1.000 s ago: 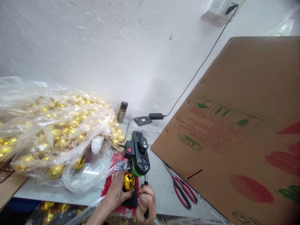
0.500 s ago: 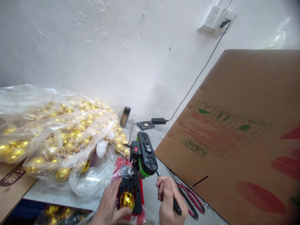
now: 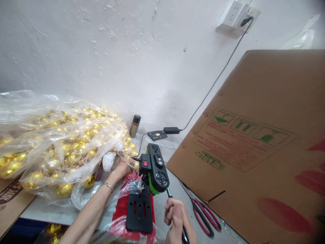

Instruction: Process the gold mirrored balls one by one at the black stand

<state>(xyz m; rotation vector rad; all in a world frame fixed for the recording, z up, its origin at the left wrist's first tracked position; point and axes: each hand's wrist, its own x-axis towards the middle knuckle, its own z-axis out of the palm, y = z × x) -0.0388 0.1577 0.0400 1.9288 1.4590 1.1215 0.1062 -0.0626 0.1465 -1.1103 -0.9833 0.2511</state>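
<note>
My left hand (image 3: 124,166) reaches into the open side of the clear plastic bag (image 3: 63,135) of shiny gold mirror balls (image 3: 83,145). Plastic and balls hide its fingers. A thin bracelet circles that wrist. Below centre, my right hand (image 3: 179,220) is closed around the black handle of a slim metal-shafted tool (image 3: 169,194); its far end is hidden under the device. That black and green device (image 3: 158,169), with a red switch, stands above a slotted black base plate (image 3: 139,213). The plate lies bare on a red sheet (image 3: 118,208).
A large cardboard box (image 3: 254,101) leans along the right side. Red-and-black-handled scissors (image 3: 205,217) lie beside it. A dark can (image 3: 135,126) stands by the wall. A cable (image 3: 215,83) runs from the power adapter (image 3: 171,130) to the wall socket (image 3: 235,17).
My left hand has moved from the base plate up and left into the bag. The gold ball has gone from the plate. My right hand still grips the tool, slightly lower.
</note>
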